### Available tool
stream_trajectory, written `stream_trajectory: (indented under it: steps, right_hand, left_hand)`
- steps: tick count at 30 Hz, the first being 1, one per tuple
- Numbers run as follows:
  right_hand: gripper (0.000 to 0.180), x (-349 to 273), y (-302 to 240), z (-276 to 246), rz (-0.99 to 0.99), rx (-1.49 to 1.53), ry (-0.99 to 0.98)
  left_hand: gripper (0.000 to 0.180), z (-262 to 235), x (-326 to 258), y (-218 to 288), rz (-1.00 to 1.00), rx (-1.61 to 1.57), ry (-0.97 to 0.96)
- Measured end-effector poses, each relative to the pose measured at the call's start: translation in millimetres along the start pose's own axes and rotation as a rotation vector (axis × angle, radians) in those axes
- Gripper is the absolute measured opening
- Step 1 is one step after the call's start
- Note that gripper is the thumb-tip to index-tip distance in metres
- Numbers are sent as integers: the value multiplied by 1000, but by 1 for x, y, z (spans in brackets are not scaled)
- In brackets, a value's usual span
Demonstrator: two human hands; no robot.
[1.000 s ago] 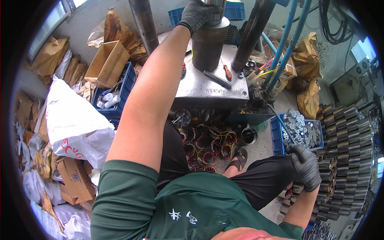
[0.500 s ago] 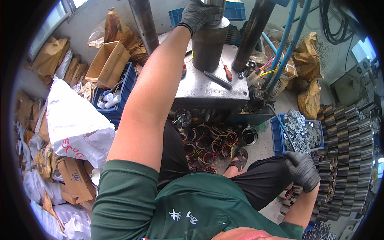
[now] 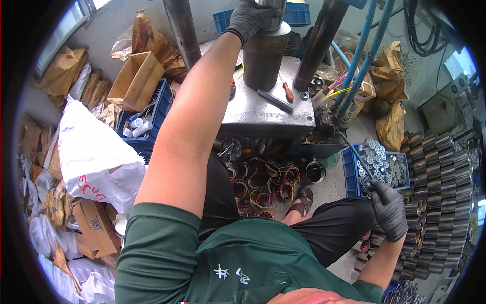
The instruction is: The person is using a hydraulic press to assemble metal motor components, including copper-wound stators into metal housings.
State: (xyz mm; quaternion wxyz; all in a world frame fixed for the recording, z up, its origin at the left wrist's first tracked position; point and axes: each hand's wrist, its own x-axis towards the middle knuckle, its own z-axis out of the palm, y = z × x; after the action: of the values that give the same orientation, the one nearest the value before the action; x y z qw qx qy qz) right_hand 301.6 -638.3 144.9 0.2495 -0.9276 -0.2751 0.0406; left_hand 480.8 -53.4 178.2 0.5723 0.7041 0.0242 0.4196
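Note:
My gloved left hand (image 3: 250, 17) reaches far forward and grips the top of a dark metal cylinder (image 3: 263, 58) standing on the steel press table (image 3: 263, 114). My gloved right hand (image 3: 387, 207) hangs low at my right side with its fingers curled around the lower end of a thin metal rod (image 3: 354, 157) that slants up toward the machine. Just beyond that hand is a blue crate of metal rings (image 3: 379, 164). A black bar (image 3: 276, 101) and a red-handled screwdriver (image 3: 287, 92) lie on the table.
Wound stator coils (image 3: 263, 185) are piled on the floor under the table by my sandalled foot (image 3: 301, 202). Stacked lamination cores (image 3: 440, 192) line the right. At the left are a white sack (image 3: 96, 157), cardboard boxes (image 3: 134, 81) and a blue crate (image 3: 152, 124). Blue hoses (image 3: 364, 55) run down the machine.
My right hand dipped a little and came back to the same height. My left hand has stayed on the cylinder.

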Motion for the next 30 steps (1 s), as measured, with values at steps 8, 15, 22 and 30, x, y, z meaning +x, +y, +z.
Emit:
stream_trajectory:
  steps: [8, 15, 22, 30]
  right_hand:
    - [29, 3, 5, -5, 4, 42, -53]
    - [27, 55, 4, -24, -209, -224, 454]
    - [39, 181, -14, -76, -247, -279, 632]
    - [97, 256, -21, -100, -84, -513, 613]
  left_hand:
    - [60, 1, 1, 1, 19, 1, 4]
    - [60, 4, 12, -23, 22, -83, -37]
    - [58, 15, 33, -27, 386, 1094, -220]
    - [80, 9, 15, -22, 590, 1084, -27]
